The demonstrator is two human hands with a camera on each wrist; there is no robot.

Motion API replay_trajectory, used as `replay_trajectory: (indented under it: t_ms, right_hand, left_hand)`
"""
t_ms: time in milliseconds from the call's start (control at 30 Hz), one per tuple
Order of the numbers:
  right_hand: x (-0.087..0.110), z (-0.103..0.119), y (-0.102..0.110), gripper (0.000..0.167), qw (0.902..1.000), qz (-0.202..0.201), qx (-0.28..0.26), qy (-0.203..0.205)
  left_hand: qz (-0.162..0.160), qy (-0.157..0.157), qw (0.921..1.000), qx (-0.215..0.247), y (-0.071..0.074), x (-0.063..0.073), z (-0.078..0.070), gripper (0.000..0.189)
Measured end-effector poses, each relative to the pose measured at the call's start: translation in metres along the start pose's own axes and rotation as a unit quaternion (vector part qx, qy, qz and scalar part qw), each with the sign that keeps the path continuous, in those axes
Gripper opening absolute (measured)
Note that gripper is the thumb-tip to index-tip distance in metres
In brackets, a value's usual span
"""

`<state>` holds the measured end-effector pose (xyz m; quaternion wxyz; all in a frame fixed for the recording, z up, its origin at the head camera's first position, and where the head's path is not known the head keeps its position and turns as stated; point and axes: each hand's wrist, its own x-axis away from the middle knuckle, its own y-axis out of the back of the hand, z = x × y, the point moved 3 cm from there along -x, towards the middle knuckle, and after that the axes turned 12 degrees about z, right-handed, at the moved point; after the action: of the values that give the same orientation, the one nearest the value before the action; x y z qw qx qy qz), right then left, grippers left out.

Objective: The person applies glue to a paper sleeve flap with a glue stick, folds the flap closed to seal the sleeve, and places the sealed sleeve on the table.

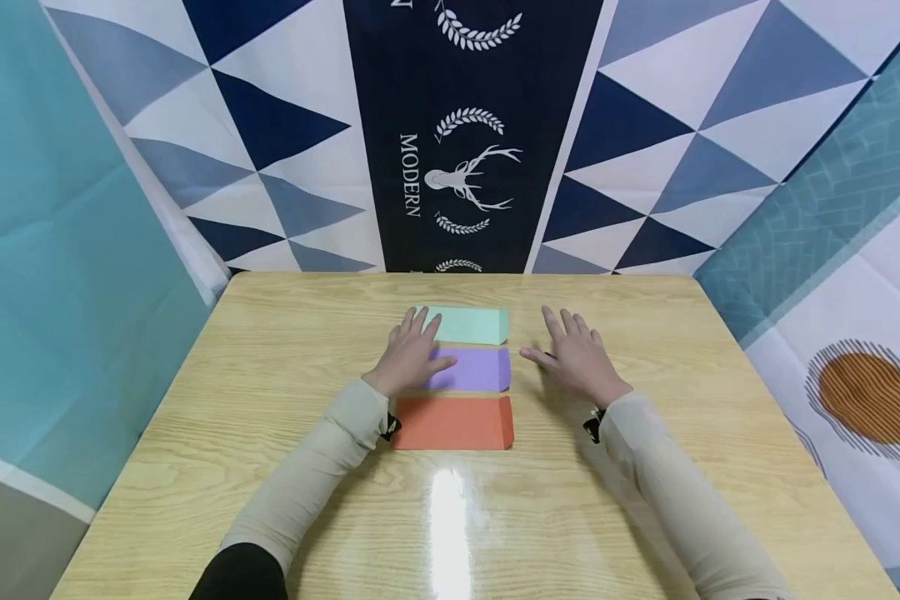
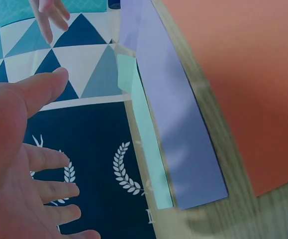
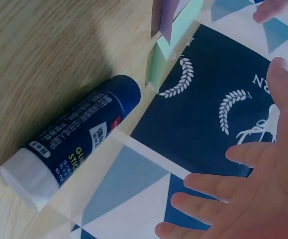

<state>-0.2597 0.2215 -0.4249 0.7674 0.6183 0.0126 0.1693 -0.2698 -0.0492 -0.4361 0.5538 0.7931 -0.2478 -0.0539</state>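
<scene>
left hand (image 1: pixel 412 354) spread wide over mint paper (image 1: pixel 471 326) and purple paper (image 1: pixel 474 369) — red paper (image 1: pixel 453 422) lies nearer; right hand (image 1: pixel 576 357), also wide, near the glue stick (image 3: pixel 74 134).

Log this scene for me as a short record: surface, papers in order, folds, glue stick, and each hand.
surface: wood-grain table
papers, far to near: mint strip, purple strip, orange-red strip
folds: a creased flap at each strip's right end
glue stick: lying on its side near the right hand
left hand: over the mint and purple strips' left ends, holding nothing; contact unclear
right hand: right of the strips, holding nothing
</scene>
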Motion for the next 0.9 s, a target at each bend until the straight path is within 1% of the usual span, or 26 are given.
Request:
replay_trajectory:
  t_ms: [133, 367, 600, 733, 900]
  right_hand:
    - [0.003, -0.004, -0.003, 0.09, 0.9999, 0.006, 0.003, -0.008]
    - [0.012, -0.01, -0.004, 0.089, 0.9995, 0.023, 0.016, -0.013]
    - [0.015, -0.016, -0.009, 0.084, 0.9986, 0.046, 0.022, -0.018]
    - [0.015, -0.021, -0.013, 0.083, 0.9981, 0.052, 0.023, -0.022]
    - [0.016, -0.025, -0.017, 0.082, 0.9978, 0.058, 0.018, -0.027]
  left_hand:
    - [0.005, -0.012, 0.9998, 0.014, -0.005, 0.003, -0.002, 0.08]
    - [0.015, -0.036, 0.9992, 0.003, -0.013, 0.007, -0.005, 0.079]
    - [0.018, -0.051, 0.9985, 0.005, -0.018, 0.013, -0.001, 0.079]
    - [0.014, -0.061, 0.998, 0.0, -0.019, 0.014, 0.0, 0.079]
    - [0.019, -0.068, 0.9975, -0.006, -0.023, 0.015, 0.001, 0.081]
